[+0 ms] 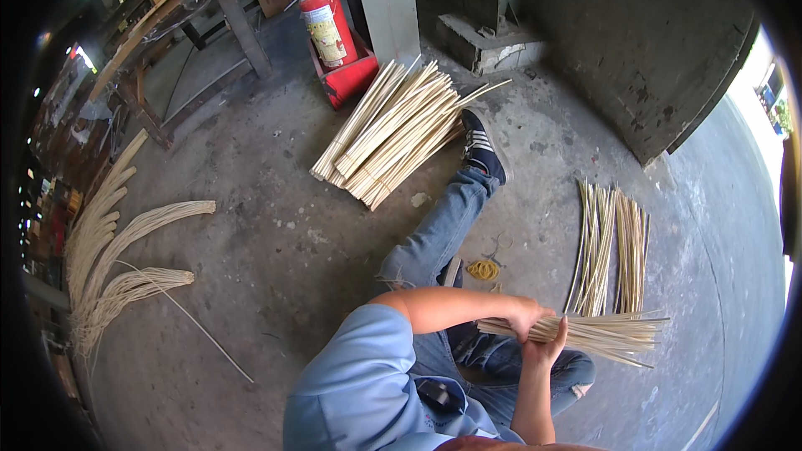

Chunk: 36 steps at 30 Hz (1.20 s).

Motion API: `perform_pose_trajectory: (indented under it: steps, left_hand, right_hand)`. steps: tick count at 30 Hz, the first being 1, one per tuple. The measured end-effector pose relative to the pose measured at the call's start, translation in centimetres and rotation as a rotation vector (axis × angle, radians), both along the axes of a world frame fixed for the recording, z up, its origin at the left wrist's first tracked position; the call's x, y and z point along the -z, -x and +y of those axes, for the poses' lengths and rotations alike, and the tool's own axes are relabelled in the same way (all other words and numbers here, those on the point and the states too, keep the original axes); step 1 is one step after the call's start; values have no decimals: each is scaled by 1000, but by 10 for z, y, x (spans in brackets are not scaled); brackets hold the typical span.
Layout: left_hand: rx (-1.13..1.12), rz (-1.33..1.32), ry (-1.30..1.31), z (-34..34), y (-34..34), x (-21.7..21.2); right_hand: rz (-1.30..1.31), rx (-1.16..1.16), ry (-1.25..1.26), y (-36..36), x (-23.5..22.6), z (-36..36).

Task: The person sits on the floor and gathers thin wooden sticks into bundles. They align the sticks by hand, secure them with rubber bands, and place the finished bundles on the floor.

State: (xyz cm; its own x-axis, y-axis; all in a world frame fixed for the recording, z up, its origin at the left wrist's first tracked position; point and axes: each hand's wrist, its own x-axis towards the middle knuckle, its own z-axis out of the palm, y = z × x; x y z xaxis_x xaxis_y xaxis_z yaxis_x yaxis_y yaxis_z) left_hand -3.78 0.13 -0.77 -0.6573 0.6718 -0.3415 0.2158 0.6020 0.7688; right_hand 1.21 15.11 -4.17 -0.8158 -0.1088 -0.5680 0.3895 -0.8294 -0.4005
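A loose bundle of pale thin cane sticks (614, 334) lies sideways above my bent knee, its far ends fanning apart. My left hand (526, 316) is closed around it near its left end. Right beside it, my right hand (545, 351) grips the same bundle from the near side, thumb up; its other fingers are partly hidden under the sticks. Just beyond the bundle, two flat groups of similar sticks lie on the floor, a left group (594, 246) and a right group (632, 250). A small heap of yellow rubber bands (483, 270) sits by my shoe.
Thick tied bundles of sticks (401, 134) lie beside my outstretched foot (480, 146). Behind them stands a red fire extinguisher (326, 25) in a red stand. Long curved bundles of strands (150, 221) spread at the left, with one loose strand (205, 326). A dark metal door (652, 50) rises at the far right.
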Motion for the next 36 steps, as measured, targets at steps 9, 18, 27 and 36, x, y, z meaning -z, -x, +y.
perform_pose_trajectory:
  steps: [9,18,27,36]
  left_hand:
    - [150,-124,-150,7,-15,16]
    - [217,-99,-102,6,-30,14]
    - [211,66,46,11,-50,15]
    - [107,141,103,9,-70,10]
  right_hand:
    - [43,-151,-48,-44,-18,19]
    - [-200,-448,-94,-67,-46,40]
    - [992,-1340,-1913,-31,-152,10]
    - [782,-1849,-2282,-23,-93,4]
